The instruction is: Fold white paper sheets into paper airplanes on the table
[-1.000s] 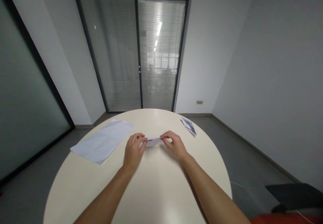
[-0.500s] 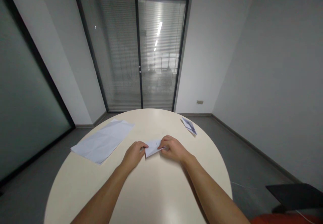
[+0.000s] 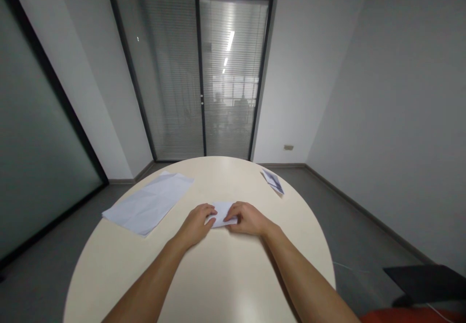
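Observation:
Between my hands, at the middle of the round table, is a small folded piece of white paper [image 3: 220, 215]. My left hand [image 3: 197, 222] grips its left end, thumb at the near edge and fingers over the top. My right hand [image 3: 249, 218] has its thumb and fingers closed on the right end, hiding that side. The paper's near edge lies close to the tabletop; whether it touches along its whole length I cannot tell.
Flat white sheets [image 3: 149, 204] lie at the table's left. A folded paper piece [image 3: 273, 181] sits near the far right edge of the cream round table [image 3: 204, 279]. A black and red chair [image 3: 425, 284] stands at the lower right, beside a grey wall.
The folded paper has gone from tilted to level and flatter. My right hand has dropped slightly toward the table, and my left fingers have moved further over the paper.

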The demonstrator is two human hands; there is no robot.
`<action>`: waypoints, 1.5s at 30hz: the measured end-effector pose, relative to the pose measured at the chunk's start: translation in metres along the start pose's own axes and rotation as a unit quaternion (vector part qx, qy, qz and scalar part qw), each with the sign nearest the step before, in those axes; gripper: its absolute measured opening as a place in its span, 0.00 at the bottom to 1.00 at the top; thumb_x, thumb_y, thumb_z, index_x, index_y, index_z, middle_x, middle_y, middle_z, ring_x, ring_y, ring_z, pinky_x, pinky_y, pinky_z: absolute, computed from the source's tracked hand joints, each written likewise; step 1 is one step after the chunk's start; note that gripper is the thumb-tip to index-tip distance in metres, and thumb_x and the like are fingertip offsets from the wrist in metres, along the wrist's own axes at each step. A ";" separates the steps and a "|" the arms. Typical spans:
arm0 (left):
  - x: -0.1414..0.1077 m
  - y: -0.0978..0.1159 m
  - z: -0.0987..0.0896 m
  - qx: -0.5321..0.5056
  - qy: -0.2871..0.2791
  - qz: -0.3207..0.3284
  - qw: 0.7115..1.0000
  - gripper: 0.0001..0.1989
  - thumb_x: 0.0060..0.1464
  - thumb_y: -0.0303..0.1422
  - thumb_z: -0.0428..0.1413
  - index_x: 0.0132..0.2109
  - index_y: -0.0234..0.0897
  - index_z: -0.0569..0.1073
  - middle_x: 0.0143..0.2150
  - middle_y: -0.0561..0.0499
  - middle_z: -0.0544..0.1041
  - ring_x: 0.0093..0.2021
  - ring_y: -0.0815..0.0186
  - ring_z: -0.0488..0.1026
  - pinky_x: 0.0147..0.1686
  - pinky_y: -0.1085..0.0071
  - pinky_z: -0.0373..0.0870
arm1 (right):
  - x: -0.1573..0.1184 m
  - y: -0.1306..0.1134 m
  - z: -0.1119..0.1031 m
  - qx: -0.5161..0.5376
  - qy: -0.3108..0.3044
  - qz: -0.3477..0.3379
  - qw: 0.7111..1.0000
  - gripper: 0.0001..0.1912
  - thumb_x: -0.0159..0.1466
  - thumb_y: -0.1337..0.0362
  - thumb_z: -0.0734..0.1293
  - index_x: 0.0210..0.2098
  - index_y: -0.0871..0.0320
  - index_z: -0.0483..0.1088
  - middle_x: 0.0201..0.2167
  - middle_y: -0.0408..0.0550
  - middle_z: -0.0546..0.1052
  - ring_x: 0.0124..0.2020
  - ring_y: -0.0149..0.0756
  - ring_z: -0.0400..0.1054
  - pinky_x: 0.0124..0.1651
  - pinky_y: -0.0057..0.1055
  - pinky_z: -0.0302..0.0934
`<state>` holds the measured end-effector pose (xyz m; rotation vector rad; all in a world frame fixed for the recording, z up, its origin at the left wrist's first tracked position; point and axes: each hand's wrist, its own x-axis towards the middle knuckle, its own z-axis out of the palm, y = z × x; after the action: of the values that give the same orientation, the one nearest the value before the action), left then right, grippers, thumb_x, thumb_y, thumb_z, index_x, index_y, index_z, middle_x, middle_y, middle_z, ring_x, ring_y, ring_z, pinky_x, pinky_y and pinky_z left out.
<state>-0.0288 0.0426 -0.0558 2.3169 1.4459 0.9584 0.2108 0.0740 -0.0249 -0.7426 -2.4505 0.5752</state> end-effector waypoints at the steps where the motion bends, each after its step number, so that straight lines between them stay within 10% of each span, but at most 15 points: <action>1: 0.000 -0.001 0.000 -0.002 -0.003 -0.001 1.000 0.11 0.57 0.27 0.57 0.46 0.40 0.79 0.53 0.45 0.79 0.57 0.59 0.73 0.61 0.57 0.65 | 0.000 0.001 0.000 0.000 0.004 0.001 1.000 0.16 0.53 0.65 0.75 0.42 0.52 0.81 0.39 0.47 0.81 0.43 0.41 0.73 0.50 0.34 0.63; 11: 0.001 0.003 -0.002 -0.013 0.001 -0.004 1.000 0.11 0.56 0.27 0.57 0.45 0.41 0.79 0.47 0.48 0.81 0.52 0.59 0.74 0.57 0.60 0.69 | -0.006 0.009 -0.006 0.024 -0.013 0.014 1.000 0.36 0.49 0.50 0.79 0.55 0.55 0.75 0.51 0.55 0.78 0.54 0.49 0.70 0.59 0.42 0.61; 29: -0.001 0.023 -0.012 -0.008 -0.042 0.035 0.998 0.09 0.56 0.32 0.58 0.45 0.42 0.76 0.45 0.50 0.81 0.46 0.59 0.76 0.50 0.64 0.69 | -0.006 0.025 -0.003 0.012 0.024 0.059 0.998 0.21 0.55 0.67 0.72 0.48 0.57 0.78 0.44 0.51 0.81 0.40 0.41 0.73 0.44 0.33 0.66; 37: 0.000 0.025 -0.011 -0.022 -0.058 0.030 0.998 0.07 0.60 0.33 0.56 0.43 0.45 0.77 0.47 0.52 0.82 0.48 0.60 0.77 0.61 0.59 0.62 | -0.008 0.037 0.000 0.045 0.043 0.125 0.990 0.18 0.58 0.70 0.67 0.47 0.56 0.78 0.40 0.48 0.81 0.35 0.37 0.72 0.40 0.31 0.65; 45: 0.001 0.022 -0.013 -0.016 -0.057 -0.002 0.998 0.12 0.64 0.34 0.50 0.43 0.39 0.79 0.42 0.47 0.81 0.44 0.60 0.75 0.47 0.67 0.68 | -0.009 0.036 -0.002 0.064 0.072 0.157 0.983 0.14 0.62 0.67 0.65 0.46 0.57 0.76 0.41 0.49 0.82 0.39 0.38 0.74 0.44 0.32 0.66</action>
<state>-0.0210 0.0315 -0.0338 2.3051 1.3785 0.8286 0.2319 0.0964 -0.0454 -1.0867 -2.1556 0.7599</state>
